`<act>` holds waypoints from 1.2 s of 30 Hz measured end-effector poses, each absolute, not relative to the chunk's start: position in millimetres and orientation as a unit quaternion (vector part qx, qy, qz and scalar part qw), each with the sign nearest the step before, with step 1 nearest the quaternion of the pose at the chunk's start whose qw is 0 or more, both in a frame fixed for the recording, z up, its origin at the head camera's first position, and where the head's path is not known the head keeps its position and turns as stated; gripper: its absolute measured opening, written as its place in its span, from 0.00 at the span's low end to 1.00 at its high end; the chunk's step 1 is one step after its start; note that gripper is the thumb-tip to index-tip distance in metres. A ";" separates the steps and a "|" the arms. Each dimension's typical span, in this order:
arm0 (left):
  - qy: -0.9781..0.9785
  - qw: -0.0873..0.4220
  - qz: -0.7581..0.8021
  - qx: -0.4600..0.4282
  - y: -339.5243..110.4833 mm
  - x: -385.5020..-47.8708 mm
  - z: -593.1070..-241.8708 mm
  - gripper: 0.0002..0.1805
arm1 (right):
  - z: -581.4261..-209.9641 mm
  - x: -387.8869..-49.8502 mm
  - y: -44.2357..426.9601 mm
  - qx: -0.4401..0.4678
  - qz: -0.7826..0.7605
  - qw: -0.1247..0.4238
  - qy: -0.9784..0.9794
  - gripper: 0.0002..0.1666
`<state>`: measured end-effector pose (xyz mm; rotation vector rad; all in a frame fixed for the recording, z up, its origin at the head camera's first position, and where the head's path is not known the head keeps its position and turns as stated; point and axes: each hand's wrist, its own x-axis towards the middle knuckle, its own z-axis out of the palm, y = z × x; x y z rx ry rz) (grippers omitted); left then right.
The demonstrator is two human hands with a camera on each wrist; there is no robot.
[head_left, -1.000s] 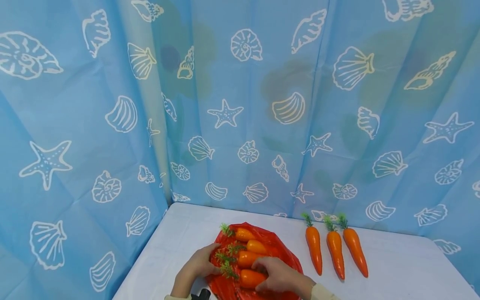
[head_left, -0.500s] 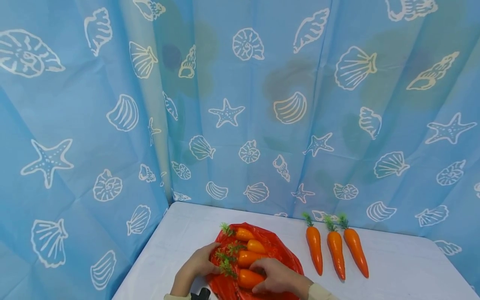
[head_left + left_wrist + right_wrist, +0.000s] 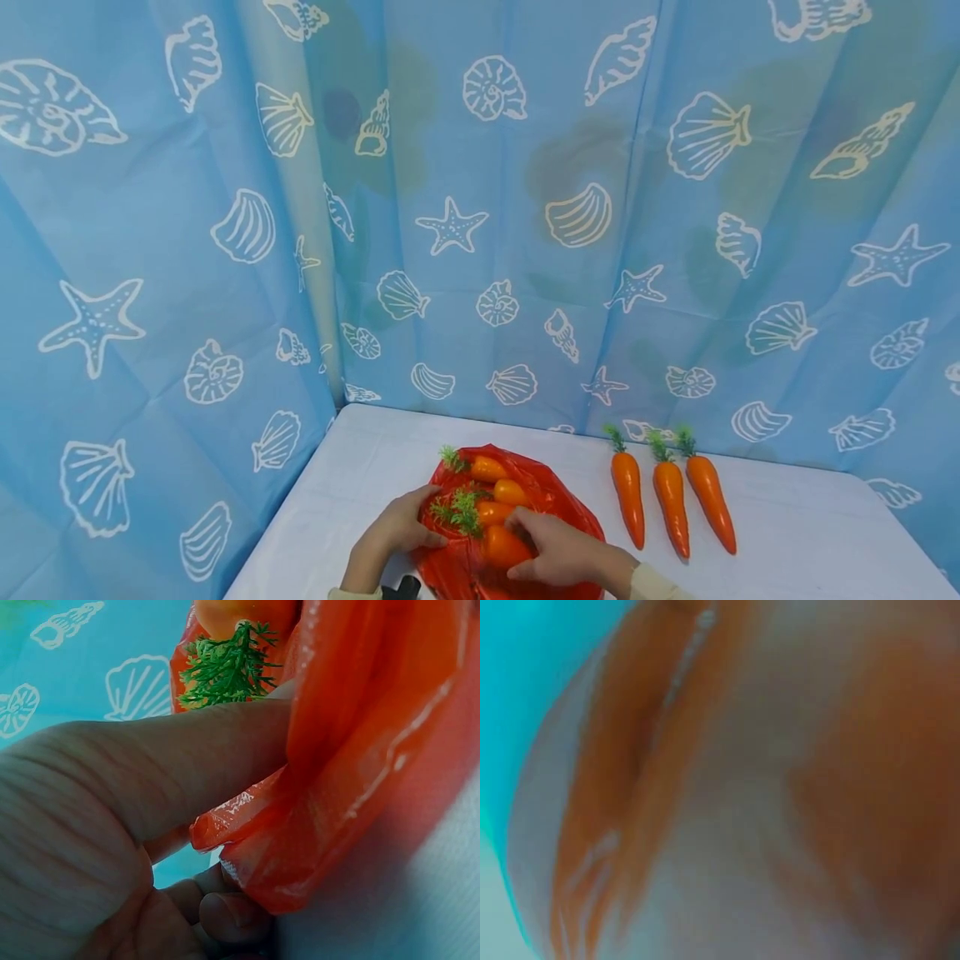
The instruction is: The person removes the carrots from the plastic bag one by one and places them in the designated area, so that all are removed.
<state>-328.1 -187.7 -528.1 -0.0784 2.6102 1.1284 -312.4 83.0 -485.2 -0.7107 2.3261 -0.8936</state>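
Observation:
A red plastic bag lies on the table with several orange carrots in its opening, their green leafy tops to the left. My left hand grips the bag's left edge. In the left wrist view, the red film passes between thumb and curled fingers, with one leafy top just beyond. At the bag's near side my right hand holds the nearest carrot between thumb and fingers; its tip is hidden. The right wrist view is blurred, showing orange-red film close up.
Three carrots lie side by side on the white table, right of the bag. A blue shell-print curtain stands behind the table and along its left. A black object sits by the left wrist.
The nearest carrot has turned in my right hand, its leafy top swinging away from me over the other tops. My right hand has shifted slightly. The left hand stays in place.

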 end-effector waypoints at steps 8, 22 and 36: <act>0.909 0.143 0.391 -0.023 -189.4 -327.6 -529.3 0.42 | -460.2 -308.2 97.9 -0.284 -0.323 0.256 0.866 0.26; 0.910 0.140 0.389 -0.031 -187.2 -325.7 -529.0 0.42 | -440.7 -310.4 120.0 -0.260 -0.438 0.229 0.830 0.31; 0.908 0.145 0.391 -0.035 -186.4 -328.0 -527.8 0.42 | -421.6 -303.9 127.3 -0.201 -0.571 0.109 0.789 0.37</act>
